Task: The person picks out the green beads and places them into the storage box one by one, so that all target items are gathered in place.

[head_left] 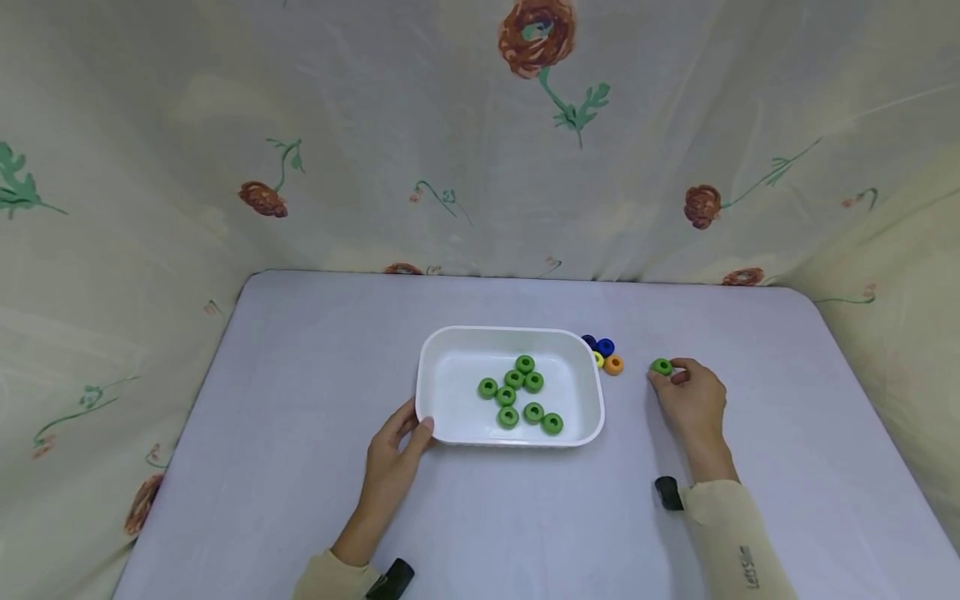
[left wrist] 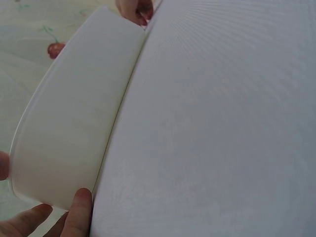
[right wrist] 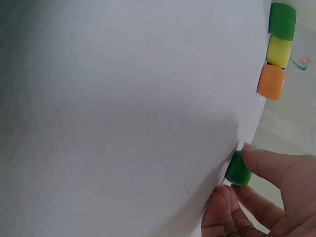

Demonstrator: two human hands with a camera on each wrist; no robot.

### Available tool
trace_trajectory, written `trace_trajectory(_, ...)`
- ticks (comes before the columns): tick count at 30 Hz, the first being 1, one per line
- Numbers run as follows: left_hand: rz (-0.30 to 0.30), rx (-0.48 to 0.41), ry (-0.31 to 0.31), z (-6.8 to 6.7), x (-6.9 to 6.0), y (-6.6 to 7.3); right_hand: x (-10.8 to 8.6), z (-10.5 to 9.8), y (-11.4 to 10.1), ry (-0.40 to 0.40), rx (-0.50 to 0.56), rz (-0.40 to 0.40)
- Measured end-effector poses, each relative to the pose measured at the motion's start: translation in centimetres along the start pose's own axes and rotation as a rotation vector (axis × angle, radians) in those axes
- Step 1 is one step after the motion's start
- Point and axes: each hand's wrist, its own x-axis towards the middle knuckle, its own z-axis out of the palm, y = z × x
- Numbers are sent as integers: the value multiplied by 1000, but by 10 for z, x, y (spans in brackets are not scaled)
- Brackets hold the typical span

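A white rectangular tray (head_left: 457, 354) on the table holds several green ring-shaped beads (head_left: 506, 396). My left hand (head_left: 392, 462) grips its near left corner, the thumb at the rim and the fingers against the outer wall; the wall (left wrist: 79, 108) fills much of the left wrist view. To the right of the tray, my right hand (head_left: 693, 404) pinches one green bead (right wrist: 239, 169) between thumb and finger, low over the cloth. Between tray and right hand lie an orange bead (head_left: 613, 364), a blue bead (head_left: 605, 347), a dark blue bead (head_left: 588, 341) and a yellow bead (head_left: 598, 359), the last two partly hidden by the rim.
In the right wrist view another green bead (right wrist: 282, 21) stands beside the yellow one. White cloth covers the table (head_left: 315, 350). A flowered curtain (head_left: 360, 142) hangs behind and at both sides.
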Motion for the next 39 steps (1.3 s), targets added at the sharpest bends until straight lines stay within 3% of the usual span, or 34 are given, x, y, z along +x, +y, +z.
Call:
trace_trajectory(25,0,16,12,0,-1,0,-3,3,3,45,42,12)
trace_trajectory(32,10,3,-3,0,0,0,-2,0,1,3,32,33)
trace_trajectory(39,9,21,7,0,1,0,-1,3,1,20,18,-7)
